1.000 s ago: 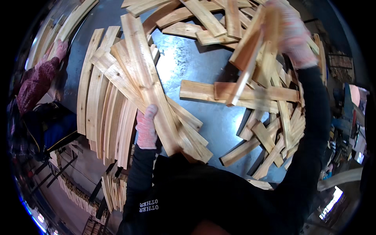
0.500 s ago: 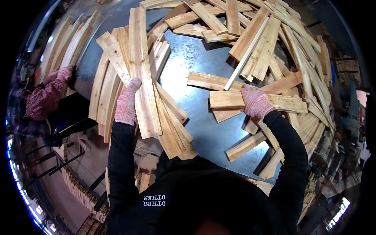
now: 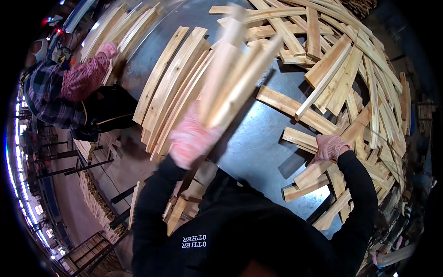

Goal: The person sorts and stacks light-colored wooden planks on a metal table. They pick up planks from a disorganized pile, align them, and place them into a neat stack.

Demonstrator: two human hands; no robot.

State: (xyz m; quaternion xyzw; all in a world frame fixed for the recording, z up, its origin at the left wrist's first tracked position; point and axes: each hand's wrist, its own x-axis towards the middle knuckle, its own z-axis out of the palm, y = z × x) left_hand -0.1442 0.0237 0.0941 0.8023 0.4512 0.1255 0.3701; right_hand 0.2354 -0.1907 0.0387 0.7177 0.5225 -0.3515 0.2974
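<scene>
Left hand: blurred and gloved in pink and white, the left hand (image 3: 191,138) is clenched around the lower part of a fan of boards (image 3: 244,87), thumb side toward the middle.
Fanned boards: pale wood, spreading up and to the right from that grip, tilted over the tabletop (image 3: 251,147); too smeared to count.
Right hand: the right hand (image 3: 328,147) is curled over the right end of some short boards (image 3: 297,137); its fingertips are hidden, so I cannot tell whether it pinches them.
Short boards: their free ends point left from under the right hand, well apart from the left hand.
Long board: a long board (image 3: 286,104) slants down to the right, just beyond the right hand.
Near boards: 2 more boards (image 3: 304,191) lie on the person's side of the right hand.
Row: upright-running boards (image 3: 173,87) lie side by side just left of the left hand.
Pile: a jumbled heap (image 3: 387,106) curves around the tabletop's far and right sides.
Co-worker: at far left, another person's gloved hand (image 3: 109,49) touches a separate batch of boards (image 3: 138,32).
</scene>
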